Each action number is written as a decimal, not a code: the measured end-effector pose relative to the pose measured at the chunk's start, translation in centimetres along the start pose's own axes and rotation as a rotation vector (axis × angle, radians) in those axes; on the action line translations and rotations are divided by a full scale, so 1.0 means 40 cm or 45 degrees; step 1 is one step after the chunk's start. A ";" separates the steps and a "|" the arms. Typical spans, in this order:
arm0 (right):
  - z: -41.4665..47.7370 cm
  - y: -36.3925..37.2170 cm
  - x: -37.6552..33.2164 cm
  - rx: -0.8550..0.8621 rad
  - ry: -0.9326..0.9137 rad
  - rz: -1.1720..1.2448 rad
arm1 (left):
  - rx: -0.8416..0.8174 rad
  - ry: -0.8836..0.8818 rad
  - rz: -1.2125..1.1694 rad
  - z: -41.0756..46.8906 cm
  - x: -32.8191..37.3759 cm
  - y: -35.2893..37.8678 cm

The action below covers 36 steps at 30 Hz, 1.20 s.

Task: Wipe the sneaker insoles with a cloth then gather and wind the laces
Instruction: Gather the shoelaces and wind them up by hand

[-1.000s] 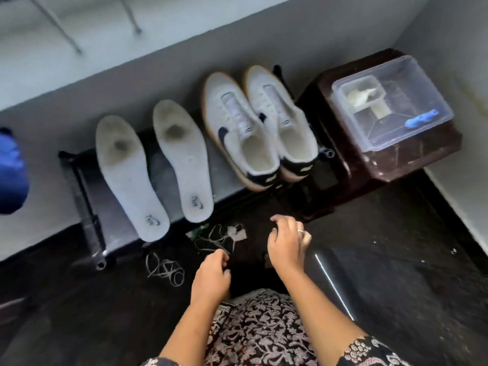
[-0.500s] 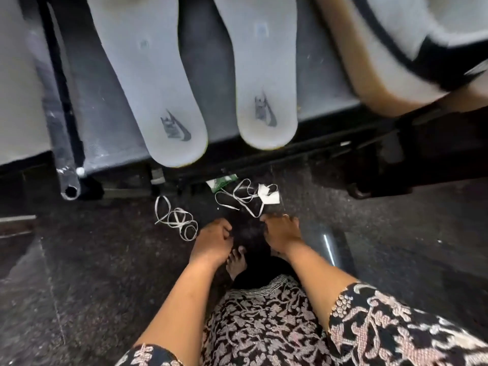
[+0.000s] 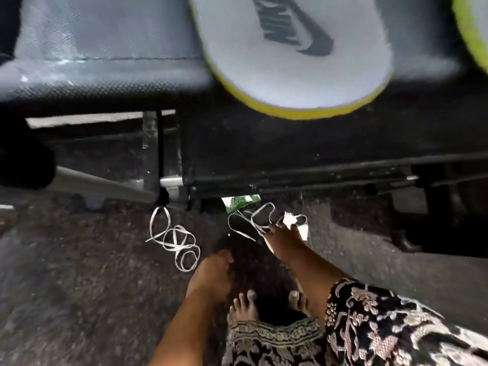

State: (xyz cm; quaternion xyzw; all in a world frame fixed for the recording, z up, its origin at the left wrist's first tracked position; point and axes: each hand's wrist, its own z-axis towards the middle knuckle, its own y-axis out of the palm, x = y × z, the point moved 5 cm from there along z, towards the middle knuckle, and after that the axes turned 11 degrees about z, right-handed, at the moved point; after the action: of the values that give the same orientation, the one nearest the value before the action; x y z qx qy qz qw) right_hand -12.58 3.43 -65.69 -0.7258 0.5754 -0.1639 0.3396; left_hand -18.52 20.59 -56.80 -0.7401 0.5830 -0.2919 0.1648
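Two white laces lie loose on the dark floor. The left lace is a tangle of loops just ahead of my left hand, which hovers by the floor with its fingers curled and nothing in it. My right hand stretches forward, fingertips resting on the right lace and a small white cloth beside it. A white insole with a dark logo and a yellow-green edge overhangs the grey rack shelf. A second insole shows only its edge at the top right.
A green wrapper lies under the rack's front edge, just beyond the right lace. The rack's black frame and its legs stand close ahead. My bare toes are between my arms.
The view has dropped much closer to the floor. My right hand has moved forward onto the right lace and cloth. My left hand has stayed near the left lace.
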 end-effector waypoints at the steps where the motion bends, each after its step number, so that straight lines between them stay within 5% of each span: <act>1: 0.014 0.013 0.006 0.000 0.014 -0.025 | -0.008 -0.021 -0.009 0.009 -0.013 0.011; 11: 0.028 -0.014 0.022 -0.022 0.127 0.248 | 0.013 -0.013 -0.185 -0.005 0.010 0.059; 14: -0.010 -0.082 -0.001 -0.120 -0.036 0.626 | 0.135 -0.016 -0.228 -0.040 0.039 0.027; 24: -0.379 -0.462 -0.024 0.195 -0.267 1.642 | 0.535 0.379 -0.439 -0.143 0.237 -0.255; 30: -0.468 -0.611 -0.020 0.541 -0.297 1.755 | 0.584 0.411 -0.768 -0.213 0.288 -0.400; 36: -0.548 -0.648 0.001 0.795 -0.205 1.341 | 0.502 0.377 -0.753 -0.284 0.321 -0.489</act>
State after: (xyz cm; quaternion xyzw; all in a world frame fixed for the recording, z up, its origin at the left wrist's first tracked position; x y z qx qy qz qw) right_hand -7.57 -0.51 -32.36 -0.2206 0.7538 -0.0796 0.6138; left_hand -8.70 14.56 -33.49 -0.7802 0.2946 -0.5371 0.1266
